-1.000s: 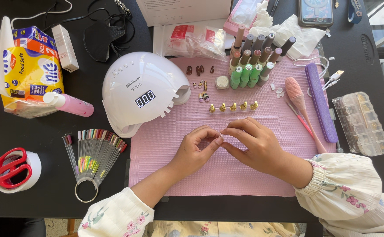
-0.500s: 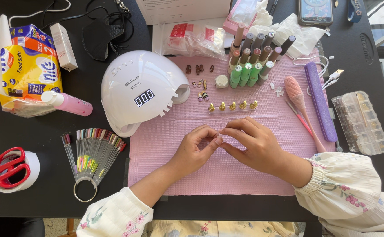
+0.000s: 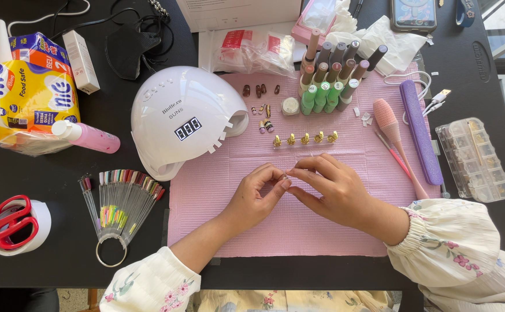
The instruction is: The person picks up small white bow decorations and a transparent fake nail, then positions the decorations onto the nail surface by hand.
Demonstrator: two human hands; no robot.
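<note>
My left hand [image 3: 257, 193] and my right hand [image 3: 333, 190] meet fingertip to fingertip over the pink mat [image 3: 333, 231]. Between the fingertips sits a small clear nail tip [image 3: 286, 175], pinched by both hands. Just beyond the hands a row of gold nail stands [image 3: 304, 138] lies on the mat. A white dome nail lamp [image 3: 183, 118] stands to the left of the hands. Several nail polish bottles [image 3: 330, 81] stand upright at the mat's far side.
A pink brush [image 3: 397, 138], purple nail file [image 3: 421, 133] and clear compartment box [image 3: 473, 159] lie to the right. A colour swatch ring [image 3: 119, 202], red scissors on a tape roll [image 3: 10, 224], a pink bottle [image 3: 88, 136] and a wipes pack [image 3: 33, 92] lie left.
Both hands stay joined over the mat; the fingers shifted only slightly around the small tip.
</note>
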